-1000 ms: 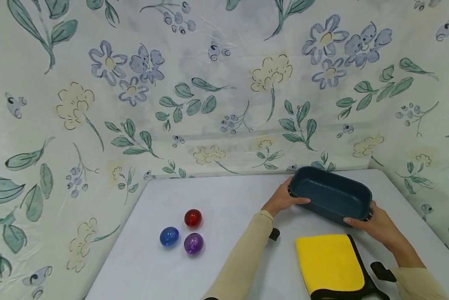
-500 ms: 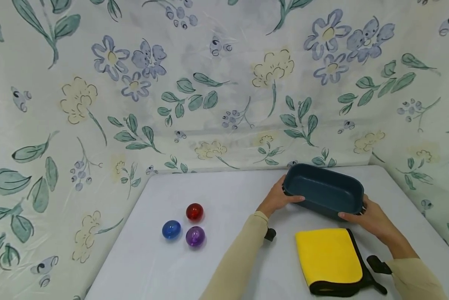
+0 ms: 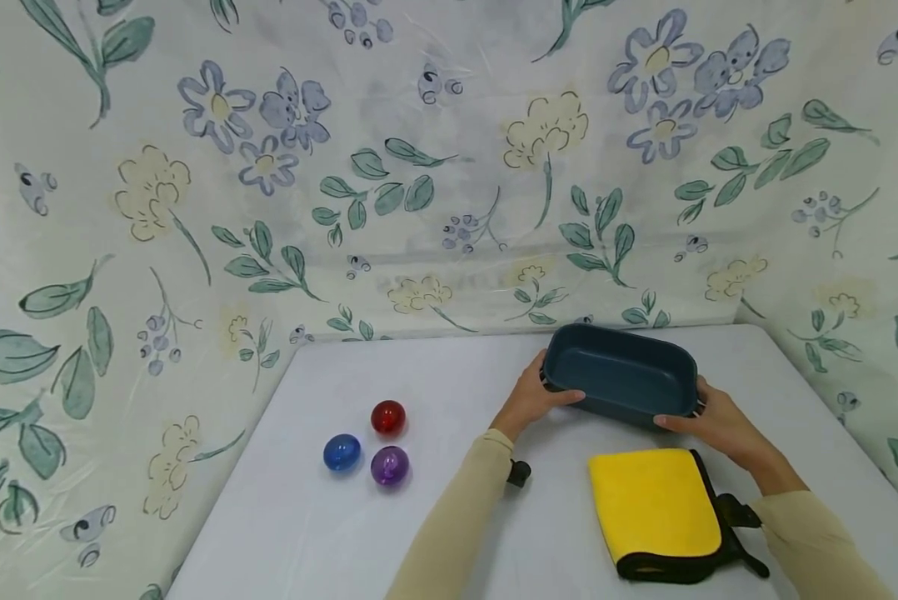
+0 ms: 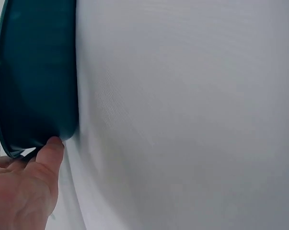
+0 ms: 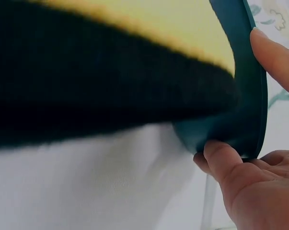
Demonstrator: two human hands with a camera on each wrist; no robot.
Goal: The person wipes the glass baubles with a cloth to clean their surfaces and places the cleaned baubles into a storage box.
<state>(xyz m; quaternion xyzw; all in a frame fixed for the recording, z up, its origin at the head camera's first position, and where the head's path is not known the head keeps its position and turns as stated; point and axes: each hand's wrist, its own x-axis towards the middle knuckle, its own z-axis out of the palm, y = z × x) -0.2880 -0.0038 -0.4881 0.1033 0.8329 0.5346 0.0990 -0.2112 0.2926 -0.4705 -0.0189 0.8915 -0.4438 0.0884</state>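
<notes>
A dark teal rectangular baking dish (image 3: 621,371) is held between both hands over the back right of the table. My left hand (image 3: 531,398) grips its left end, thumb along the front rim and fingers at the end handle. At the other end, my right hand (image 3: 726,425) holds the right handle, its thumb over the front rim. In the left wrist view the dish's side wall (image 4: 36,72) stands close to the white cloth. A folded yellow cloth with black edging (image 3: 655,504) lies in front of the dish, partly covering it in the right wrist view.
On the left part of the white table (image 3: 449,533) sit a red ball (image 3: 388,417), a blue ball (image 3: 341,452) and a purple ball (image 3: 390,466), grouped together. A floral curtain (image 3: 449,167) hangs behind and beside the table.
Both hands have moved left with the baking dish, which now sits further from the table's right edge. The balls and the yellow cloth stay where they lie; the head view has shifted slightly.
</notes>
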